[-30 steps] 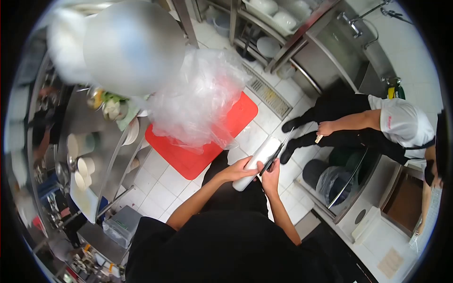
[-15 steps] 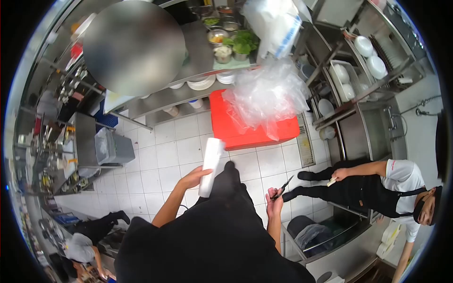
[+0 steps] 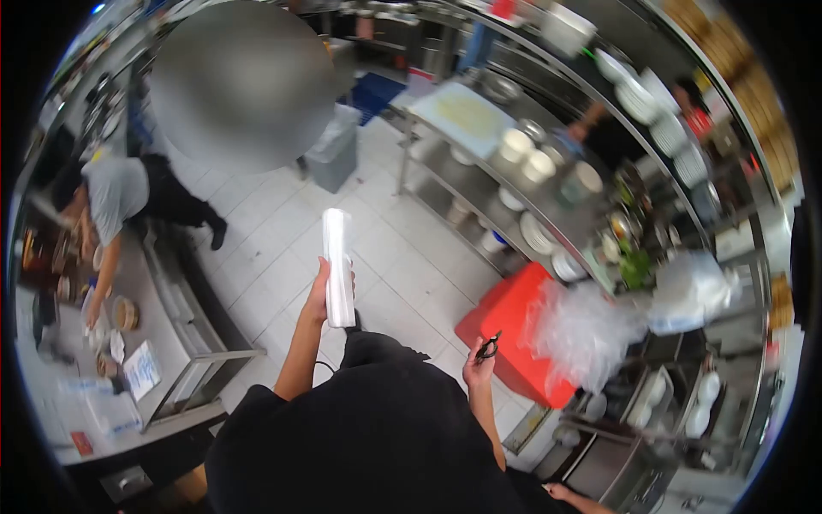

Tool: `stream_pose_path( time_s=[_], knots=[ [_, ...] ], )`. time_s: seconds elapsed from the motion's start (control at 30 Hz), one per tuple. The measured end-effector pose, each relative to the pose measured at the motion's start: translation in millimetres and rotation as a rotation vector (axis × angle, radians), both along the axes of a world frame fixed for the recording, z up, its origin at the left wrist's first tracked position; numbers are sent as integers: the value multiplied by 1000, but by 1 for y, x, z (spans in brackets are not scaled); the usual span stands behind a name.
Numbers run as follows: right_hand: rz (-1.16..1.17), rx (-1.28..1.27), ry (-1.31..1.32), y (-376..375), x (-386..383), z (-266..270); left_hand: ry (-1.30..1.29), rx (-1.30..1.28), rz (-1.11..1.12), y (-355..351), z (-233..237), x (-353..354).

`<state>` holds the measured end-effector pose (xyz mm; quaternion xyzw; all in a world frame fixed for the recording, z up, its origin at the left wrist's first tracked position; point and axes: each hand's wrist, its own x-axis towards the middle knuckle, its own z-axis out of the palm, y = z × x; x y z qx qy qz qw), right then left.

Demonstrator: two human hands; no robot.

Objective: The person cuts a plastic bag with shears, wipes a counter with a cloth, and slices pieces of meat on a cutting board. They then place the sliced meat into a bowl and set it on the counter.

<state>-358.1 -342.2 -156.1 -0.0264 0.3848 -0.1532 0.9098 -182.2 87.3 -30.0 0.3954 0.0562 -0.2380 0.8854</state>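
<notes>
My left hand (image 3: 318, 293) is closed around a long white pack (image 3: 337, 267) that looks like a roll or stack of plastic bags or sleeves, held upright in front of my body. My right hand (image 3: 476, 370) is closed on black-handled scissors (image 3: 488, 346), held out to the right beside the red box (image 3: 497, 315). A crumpled heap of clear plastic (image 3: 586, 330) lies on top of that box. Both hands are well apart, above the tiled floor.
A steel worktable with a cutting board (image 3: 462, 116) and white tubs (image 3: 516, 146) stands ahead right. A grey bin (image 3: 334, 154) is farther back. At left, a co-worker (image 3: 120, 193) leans over a counter (image 3: 171, 368). Another person's hand (image 3: 561, 493) shows at bottom right.
My view has turned left, so the red box and worktable now lie farther right and the left counter shows. Both hands still hold the same things. The white pack stands more upright.
</notes>
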Motion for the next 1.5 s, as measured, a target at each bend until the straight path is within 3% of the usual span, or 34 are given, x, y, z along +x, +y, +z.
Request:
stream_pose_path(
  time_s=[0.07, 0.17, 0.27, 0.53, 0.6, 0.63, 0.73, 0.87, 0.97, 1.03, 1.13, 1.2, 1.27, 1.33, 1.43, 1.5],
  knots=[
    [140, -34, -47, 31, 66, -21, 51, 218, 120, 65, -4, 12],
    [289, 42, -31, 99, 166, -3, 114, 521, 278, 151, 8, 21],
    [473, 53, 1, 174, 245, 3, 200, 412, 417, 210, 38, 27],
    [1252, -94, 46, 359, 373, 21, 183, 222, 846, 280, 8, 56],
    [1482, -222, -16, 393, 390, 42, 258, 259, 791, 295, 3, 72],
    [1591, -423, -46, 409, 399, 44, 271, 298, 758, 303, -1, 82],
    [1819, -479, -94, 443, 445, 54, 273, 450, 678, 328, -10, 133],
    [1953, -583, -202, 496, 523, 74, 205, 532, 678, 369, -27, 225],
    [2078, -870, -468, 547, 597, 97, 212, 504, 714, 390, -31, 299],
    [2173, -927, -603, 601, 650, 124, 203, 508, 730, 409, -25, 341],
    [2218, -975, -757, 684, 723, 158, 234, 414, 655, 439, 0, 416],
    [2206, -1228, -912, 743, 761, 172, 281, 314, 639, 457, 22, 448],
    [1977, -2003, -1275, 799, 794, 185, 259, 317, 769, 483, 17, 484],
    [1930, -2107, -1464, 849, 818, 211, 281, 356, 914, 519, 1, 516],
    [1750, -2177, -1567, 918, 851, 179, 273, 222, 1042, 584, -21, 556],
    [1567, -2332, -1466, 966, 862, 167, 243, 352, 1060, 633, -16, 590]
  ],
)
